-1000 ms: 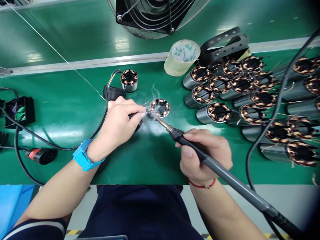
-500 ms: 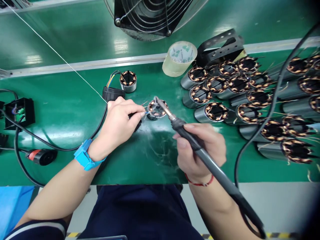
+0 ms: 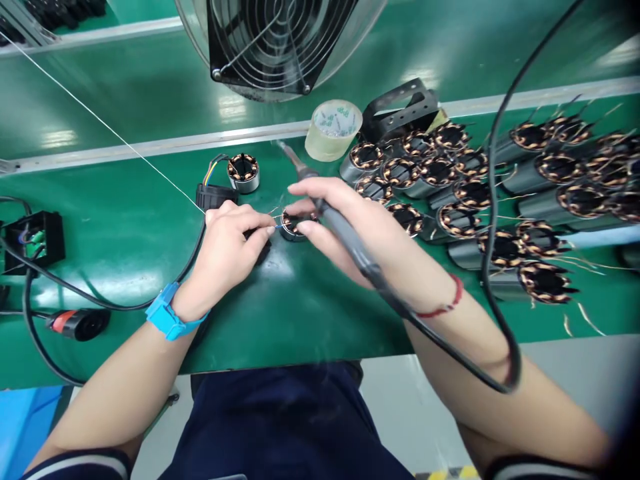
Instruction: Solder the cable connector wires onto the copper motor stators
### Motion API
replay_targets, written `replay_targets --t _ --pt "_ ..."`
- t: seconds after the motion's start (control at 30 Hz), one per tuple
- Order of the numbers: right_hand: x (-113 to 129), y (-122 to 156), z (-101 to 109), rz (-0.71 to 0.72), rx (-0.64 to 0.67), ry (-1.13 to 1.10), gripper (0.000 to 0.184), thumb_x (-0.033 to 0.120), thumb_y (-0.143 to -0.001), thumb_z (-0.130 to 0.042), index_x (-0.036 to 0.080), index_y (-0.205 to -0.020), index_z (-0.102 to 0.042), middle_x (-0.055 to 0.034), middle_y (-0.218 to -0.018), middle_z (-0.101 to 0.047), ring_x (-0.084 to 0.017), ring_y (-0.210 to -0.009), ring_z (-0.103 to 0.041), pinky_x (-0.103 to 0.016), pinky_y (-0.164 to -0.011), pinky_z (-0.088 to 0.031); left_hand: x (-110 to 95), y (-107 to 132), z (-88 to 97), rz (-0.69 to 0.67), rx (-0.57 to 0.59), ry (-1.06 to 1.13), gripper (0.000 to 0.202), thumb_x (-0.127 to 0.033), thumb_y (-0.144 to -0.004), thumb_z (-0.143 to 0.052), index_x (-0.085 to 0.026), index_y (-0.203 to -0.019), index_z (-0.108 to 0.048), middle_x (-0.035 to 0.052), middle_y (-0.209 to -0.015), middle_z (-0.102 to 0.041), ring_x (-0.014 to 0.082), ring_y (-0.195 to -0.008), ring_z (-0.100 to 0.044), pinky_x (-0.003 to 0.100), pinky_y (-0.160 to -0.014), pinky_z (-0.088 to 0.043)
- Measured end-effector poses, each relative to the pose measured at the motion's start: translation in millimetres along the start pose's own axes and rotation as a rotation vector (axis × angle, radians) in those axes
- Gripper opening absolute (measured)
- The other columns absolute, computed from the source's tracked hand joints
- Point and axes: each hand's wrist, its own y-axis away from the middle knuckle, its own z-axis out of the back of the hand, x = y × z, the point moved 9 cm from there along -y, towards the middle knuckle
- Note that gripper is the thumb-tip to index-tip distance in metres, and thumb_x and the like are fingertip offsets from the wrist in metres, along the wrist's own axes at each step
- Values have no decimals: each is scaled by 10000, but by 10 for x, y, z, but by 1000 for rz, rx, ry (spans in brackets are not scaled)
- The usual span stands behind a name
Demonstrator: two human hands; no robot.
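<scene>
My left hand point(image 3: 233, 243) is closed in a pinch; at its fingertips shows the thin end of a blue wire point(image 3: 279, 227), beside a small motor stator point(image 3: 294, 233) with copper windings. Part of a dark piece sits under those fingers, mostly hidden. My right hand point(image 3: 350, 217) holds a soldering iron point(image 3: 345, 233) between thumb and fingers, its tip pointing up and away from the stator. The thumb and a finger of this hand reach to the stator and cover part of it. A black round housing point(image 3: 216, 197) with coloured wires lies just beyond my left hand, next to another stator point(image 3: 243, 175).
Many wound stators point(image 3: 460, 220) stand in rows at the right. A tape roll point(image 3: 334, 130), a black metal bracket point(image 3: 400, 107) and a fan point(image 3: 280, 43) are at the back. The iron's cord point(image 3: 493, 200) loops at right; a thin white strand point(image 3: 100, 119) runs from upper left.
The soldering iron has lifted off the stator, its tip swinging up and left. My right hand has turned and moved its fingertips to the stator. My left hand keeps its pinch.
</scene>
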Motion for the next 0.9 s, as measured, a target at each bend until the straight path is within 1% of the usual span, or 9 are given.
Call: replay_targets --t 0.07,0.2,0.37,0.47,0.6,0.67,0.73,0.83,0.9 --pt "-86 -44 -66 -11 -8 -38 409 186 -832 -579 280 -1223 -499 -16 -1067 -650 -195 -975 -652 -348 -856 -548 -3 3 6 -2 -3 -3 156 -237 -863 -573 -225 -844 -728 8 -811 -704 194 -798 -537 373 -772 -372" --pt "-252 27 -173 -43 -137 -64 475 148 -810 -537 257 -1260 -435 -7 -964 -635 -165 -889 -637 -338 -842 -527 0 6 -4 14 0 -11 161 -232 -863 -570 -234 -841 -729 2 -816 -708 196 -816 -546 394 -809 -355" --pt "-215 125 -231 57 -174 -6 441 111 -805 -516 269 -1215 -470 1 -930 -656 -169 -881 -639 -354 -854 -497 19 3 -22 21 8 -17 158 -230 -867 -563 -228 -825 -715 -3 -794 -696 195 -822 -546 396 -822 -359" --pt "-225 135 -176 56 -214 10 461 113 -798 -518 267 -1228 -457 -9 -961 -661 -184 -915 -638 -376 -880 -489 15 16 56 1 -11 28 174 -261 -878 -531 -215 -975 -668 21 -940 -677 191 -878 -563 375 -850 -403" --pt "-218 119 -173 84 -210 89 547 144 -762 -560 244 -1278 -406 -73 -1190 -607 -237 -1110 -576 -431 -976 -452 -20 99 224 2 -62 -117 739 -382 -779 -646 -178 -1409 -317 164 -1397 -411 315 -1209 -452 459 -971 -386" --pt "-205 92 -252 118 -143 154 560 158 -762 -565 222 -1293 -399 -97 -1263 -573 -258 -1177 -536 -448 -1002 -433 -34 150 197 19 -2 -274 865 -417 -743 -685 -148 -1436 -242 203 -1393 -393 380 -1254 -401 518 -986 -358" --pt "-211 60 -334 135 -76 212 536 163 -775 -554 206 -1289 -408 -103 -1248 -586 -260 -1164 -545 -449 -994 -434 -25 189 96 33 113 -387 810 -427 -764 -667 -108 -1401 -280 213 -1291 -479 391 -1196 -459 527 -955 -376" --pt "-227 23 -363 128 -43 290 477 134 -783 -528 198 -1247 -440 -90 -1144 -641 -252 -1073 -593 -445 -948 -448 85 208 -23 116 263 -438 695 -452 -796 -629 -73 -1311 -357 202 -1166 -553 373 -1080 -555 493 -886 -430" --pt "-229 17 -320 107 -42 330 475 118 -757 -533 188 -1220 -454 -85 -1063 -662 -263 -1016 -611 -458 -913 -453 192 212 -48 213 320 -371 660 -465 -787 -634 -100 -1270 -370 174 -1121 -570 347 -995 -605 437 -798 -478"
